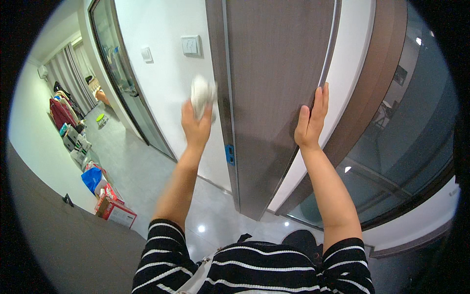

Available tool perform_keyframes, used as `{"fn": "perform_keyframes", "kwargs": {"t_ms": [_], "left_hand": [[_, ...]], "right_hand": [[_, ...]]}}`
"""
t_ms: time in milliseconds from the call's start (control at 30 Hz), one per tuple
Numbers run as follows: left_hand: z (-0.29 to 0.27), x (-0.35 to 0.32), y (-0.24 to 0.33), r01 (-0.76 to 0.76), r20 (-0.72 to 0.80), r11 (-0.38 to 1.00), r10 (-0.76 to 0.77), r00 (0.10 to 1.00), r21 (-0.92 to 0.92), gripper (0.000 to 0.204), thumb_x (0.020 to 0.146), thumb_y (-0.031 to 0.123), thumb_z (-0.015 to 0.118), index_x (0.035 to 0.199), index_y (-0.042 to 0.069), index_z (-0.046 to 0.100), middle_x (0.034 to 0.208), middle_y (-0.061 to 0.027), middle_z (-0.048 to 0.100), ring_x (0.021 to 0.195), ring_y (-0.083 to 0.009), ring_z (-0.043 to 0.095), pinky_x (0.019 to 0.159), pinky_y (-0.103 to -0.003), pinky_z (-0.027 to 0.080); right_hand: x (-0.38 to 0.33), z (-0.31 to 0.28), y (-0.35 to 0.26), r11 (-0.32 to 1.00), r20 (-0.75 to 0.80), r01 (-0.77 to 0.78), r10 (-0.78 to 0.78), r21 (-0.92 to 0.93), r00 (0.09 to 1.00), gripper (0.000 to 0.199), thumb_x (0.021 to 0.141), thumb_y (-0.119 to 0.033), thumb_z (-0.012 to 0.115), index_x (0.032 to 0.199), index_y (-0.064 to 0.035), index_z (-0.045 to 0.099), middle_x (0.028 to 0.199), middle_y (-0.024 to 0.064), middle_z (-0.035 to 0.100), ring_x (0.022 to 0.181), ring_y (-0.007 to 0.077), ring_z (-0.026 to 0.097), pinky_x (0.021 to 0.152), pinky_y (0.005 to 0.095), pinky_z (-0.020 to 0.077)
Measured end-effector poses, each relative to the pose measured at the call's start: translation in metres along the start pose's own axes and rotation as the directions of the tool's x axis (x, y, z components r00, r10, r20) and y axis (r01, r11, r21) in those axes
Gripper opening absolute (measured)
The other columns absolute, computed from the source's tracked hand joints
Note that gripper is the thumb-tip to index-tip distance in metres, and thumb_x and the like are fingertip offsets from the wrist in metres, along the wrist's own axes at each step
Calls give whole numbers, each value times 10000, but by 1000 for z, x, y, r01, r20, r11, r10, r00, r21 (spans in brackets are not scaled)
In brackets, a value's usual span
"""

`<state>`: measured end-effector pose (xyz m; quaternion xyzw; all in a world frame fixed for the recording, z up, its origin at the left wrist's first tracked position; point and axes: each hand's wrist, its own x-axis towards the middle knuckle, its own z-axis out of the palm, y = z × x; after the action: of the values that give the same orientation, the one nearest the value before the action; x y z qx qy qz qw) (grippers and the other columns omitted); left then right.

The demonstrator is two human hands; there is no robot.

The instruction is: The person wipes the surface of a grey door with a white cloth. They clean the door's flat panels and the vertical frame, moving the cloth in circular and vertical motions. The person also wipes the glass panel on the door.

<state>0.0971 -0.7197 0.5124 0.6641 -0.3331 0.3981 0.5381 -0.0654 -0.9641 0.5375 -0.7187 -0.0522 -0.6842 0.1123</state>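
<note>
A crumpled white cloth, smeared by motion, is pinched in my raised left hand. It hangs in front of the white wall, just left of the brown door frame. My right hand lies with straight fingers along the right edge of a dark brown door. Its thumb points up against the door's face, and nothing shows in its palm. A blue latch plate sits low on the left side, by the door's metal-trimmed edge.
Light switches are on the wall above my left hand. Left of them stands a glass door. Red boxes and a blue bag line the left wall. A large window fills the right.
</note>
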Motion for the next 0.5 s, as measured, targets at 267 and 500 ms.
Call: {"fn": "perform_keyframes", "kwargs": {"t_ms": [267,500], "left_hand": [[57,20,84,-255,-50,954,266,963,160,455,846,229,674,1186,-38,531,1025,-200,533,765,-322,605,617,-380,504],[67,-220,12,254,316,962,-272,909,97,514,884,322,625,1248,-18,500,1120,-269,546,958,-444,594,774,-479,504]], "right_hand": [[2,4,-6,1000,5,-3,3,-7,1000,508,964,-179,474,1437,-34,357,1510,233,262,1388,385,276,1122,458,228],[-1,5,-1,1000,-7,27,-27,-9,1000,509,965,-179,478,1439,-38,356,1509,233,261,1381,391,284,1117,460,239]]}}
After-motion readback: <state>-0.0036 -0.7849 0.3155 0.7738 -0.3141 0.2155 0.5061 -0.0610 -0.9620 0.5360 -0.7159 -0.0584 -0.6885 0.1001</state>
